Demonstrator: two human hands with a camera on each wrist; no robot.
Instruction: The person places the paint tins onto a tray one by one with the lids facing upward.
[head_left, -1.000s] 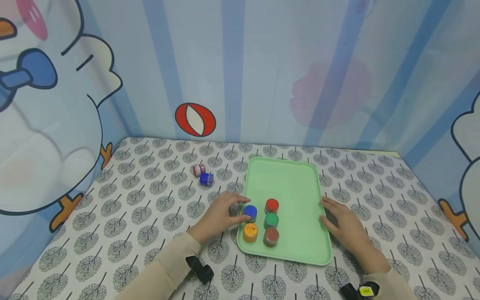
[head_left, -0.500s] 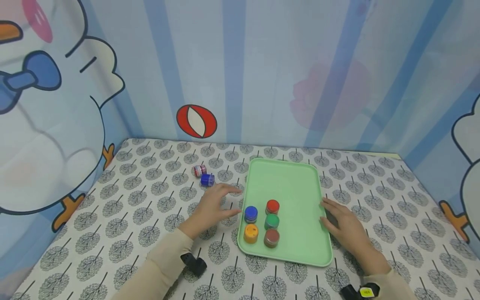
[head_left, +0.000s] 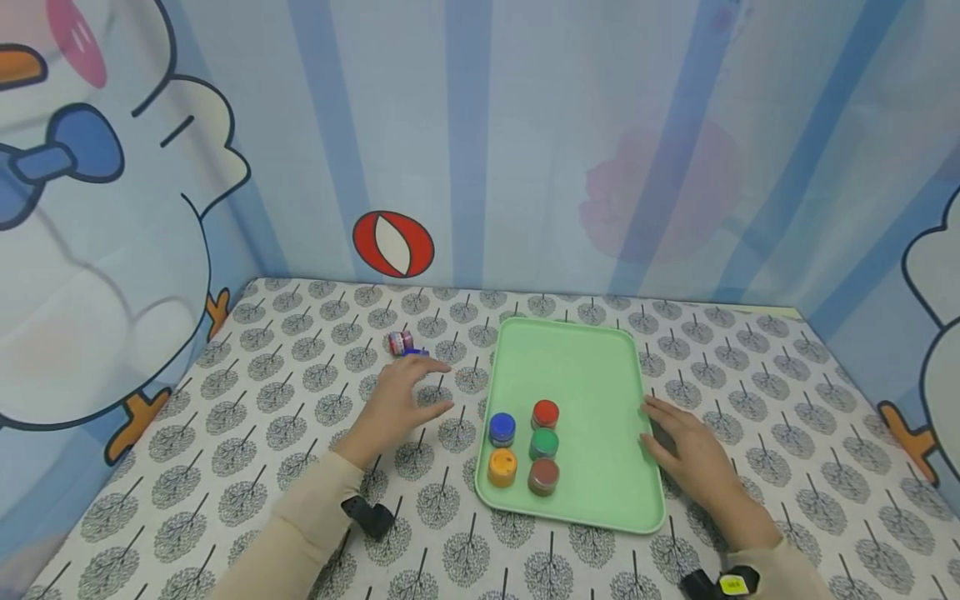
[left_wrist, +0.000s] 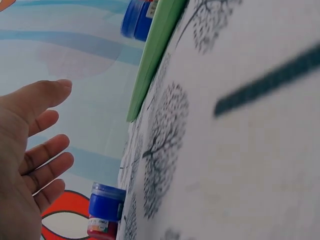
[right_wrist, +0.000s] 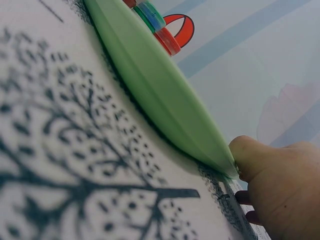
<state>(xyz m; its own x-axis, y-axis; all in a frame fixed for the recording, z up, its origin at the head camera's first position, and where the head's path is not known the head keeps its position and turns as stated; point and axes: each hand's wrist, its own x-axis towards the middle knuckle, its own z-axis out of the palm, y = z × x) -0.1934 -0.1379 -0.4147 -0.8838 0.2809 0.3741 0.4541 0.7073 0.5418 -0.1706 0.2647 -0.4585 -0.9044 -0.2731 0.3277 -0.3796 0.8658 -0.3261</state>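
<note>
My left hand [head_left: 392, 408] hovers over the cloth left of the green tray [head_left: 577, 362], thumb and fingers spread with nothing between them. Just beyond it, a blue paint jar [left_wrist: 106, 202] and a red paint jar [head_left: 400, 342] lie close together; the hand partly covers the blue one in the head view. My right hand [head_left: 690, 450] rests against the tray's right rim, its thumb at the edge in the right wrist view. On the tray stand small jars with lids: blue [head_left: 502, 428], orange [head_left: 502, 467], red [head_left: 545, 413], green [head_left: 543, 443] and brown [head_left: 543, 477].
A white cloth [head_left: 247, 467] printed with grey trees covers the table. Behind it hangs a blue striped backdrop [head_left: 510, 150] with cartoon figures. The jars on the tray stand in two columns at its front left.
My left hand has drawn away from the blue jar on the tray and moved left toward the two lying jars. The right hand has stayed at the tray's rim.
</note>
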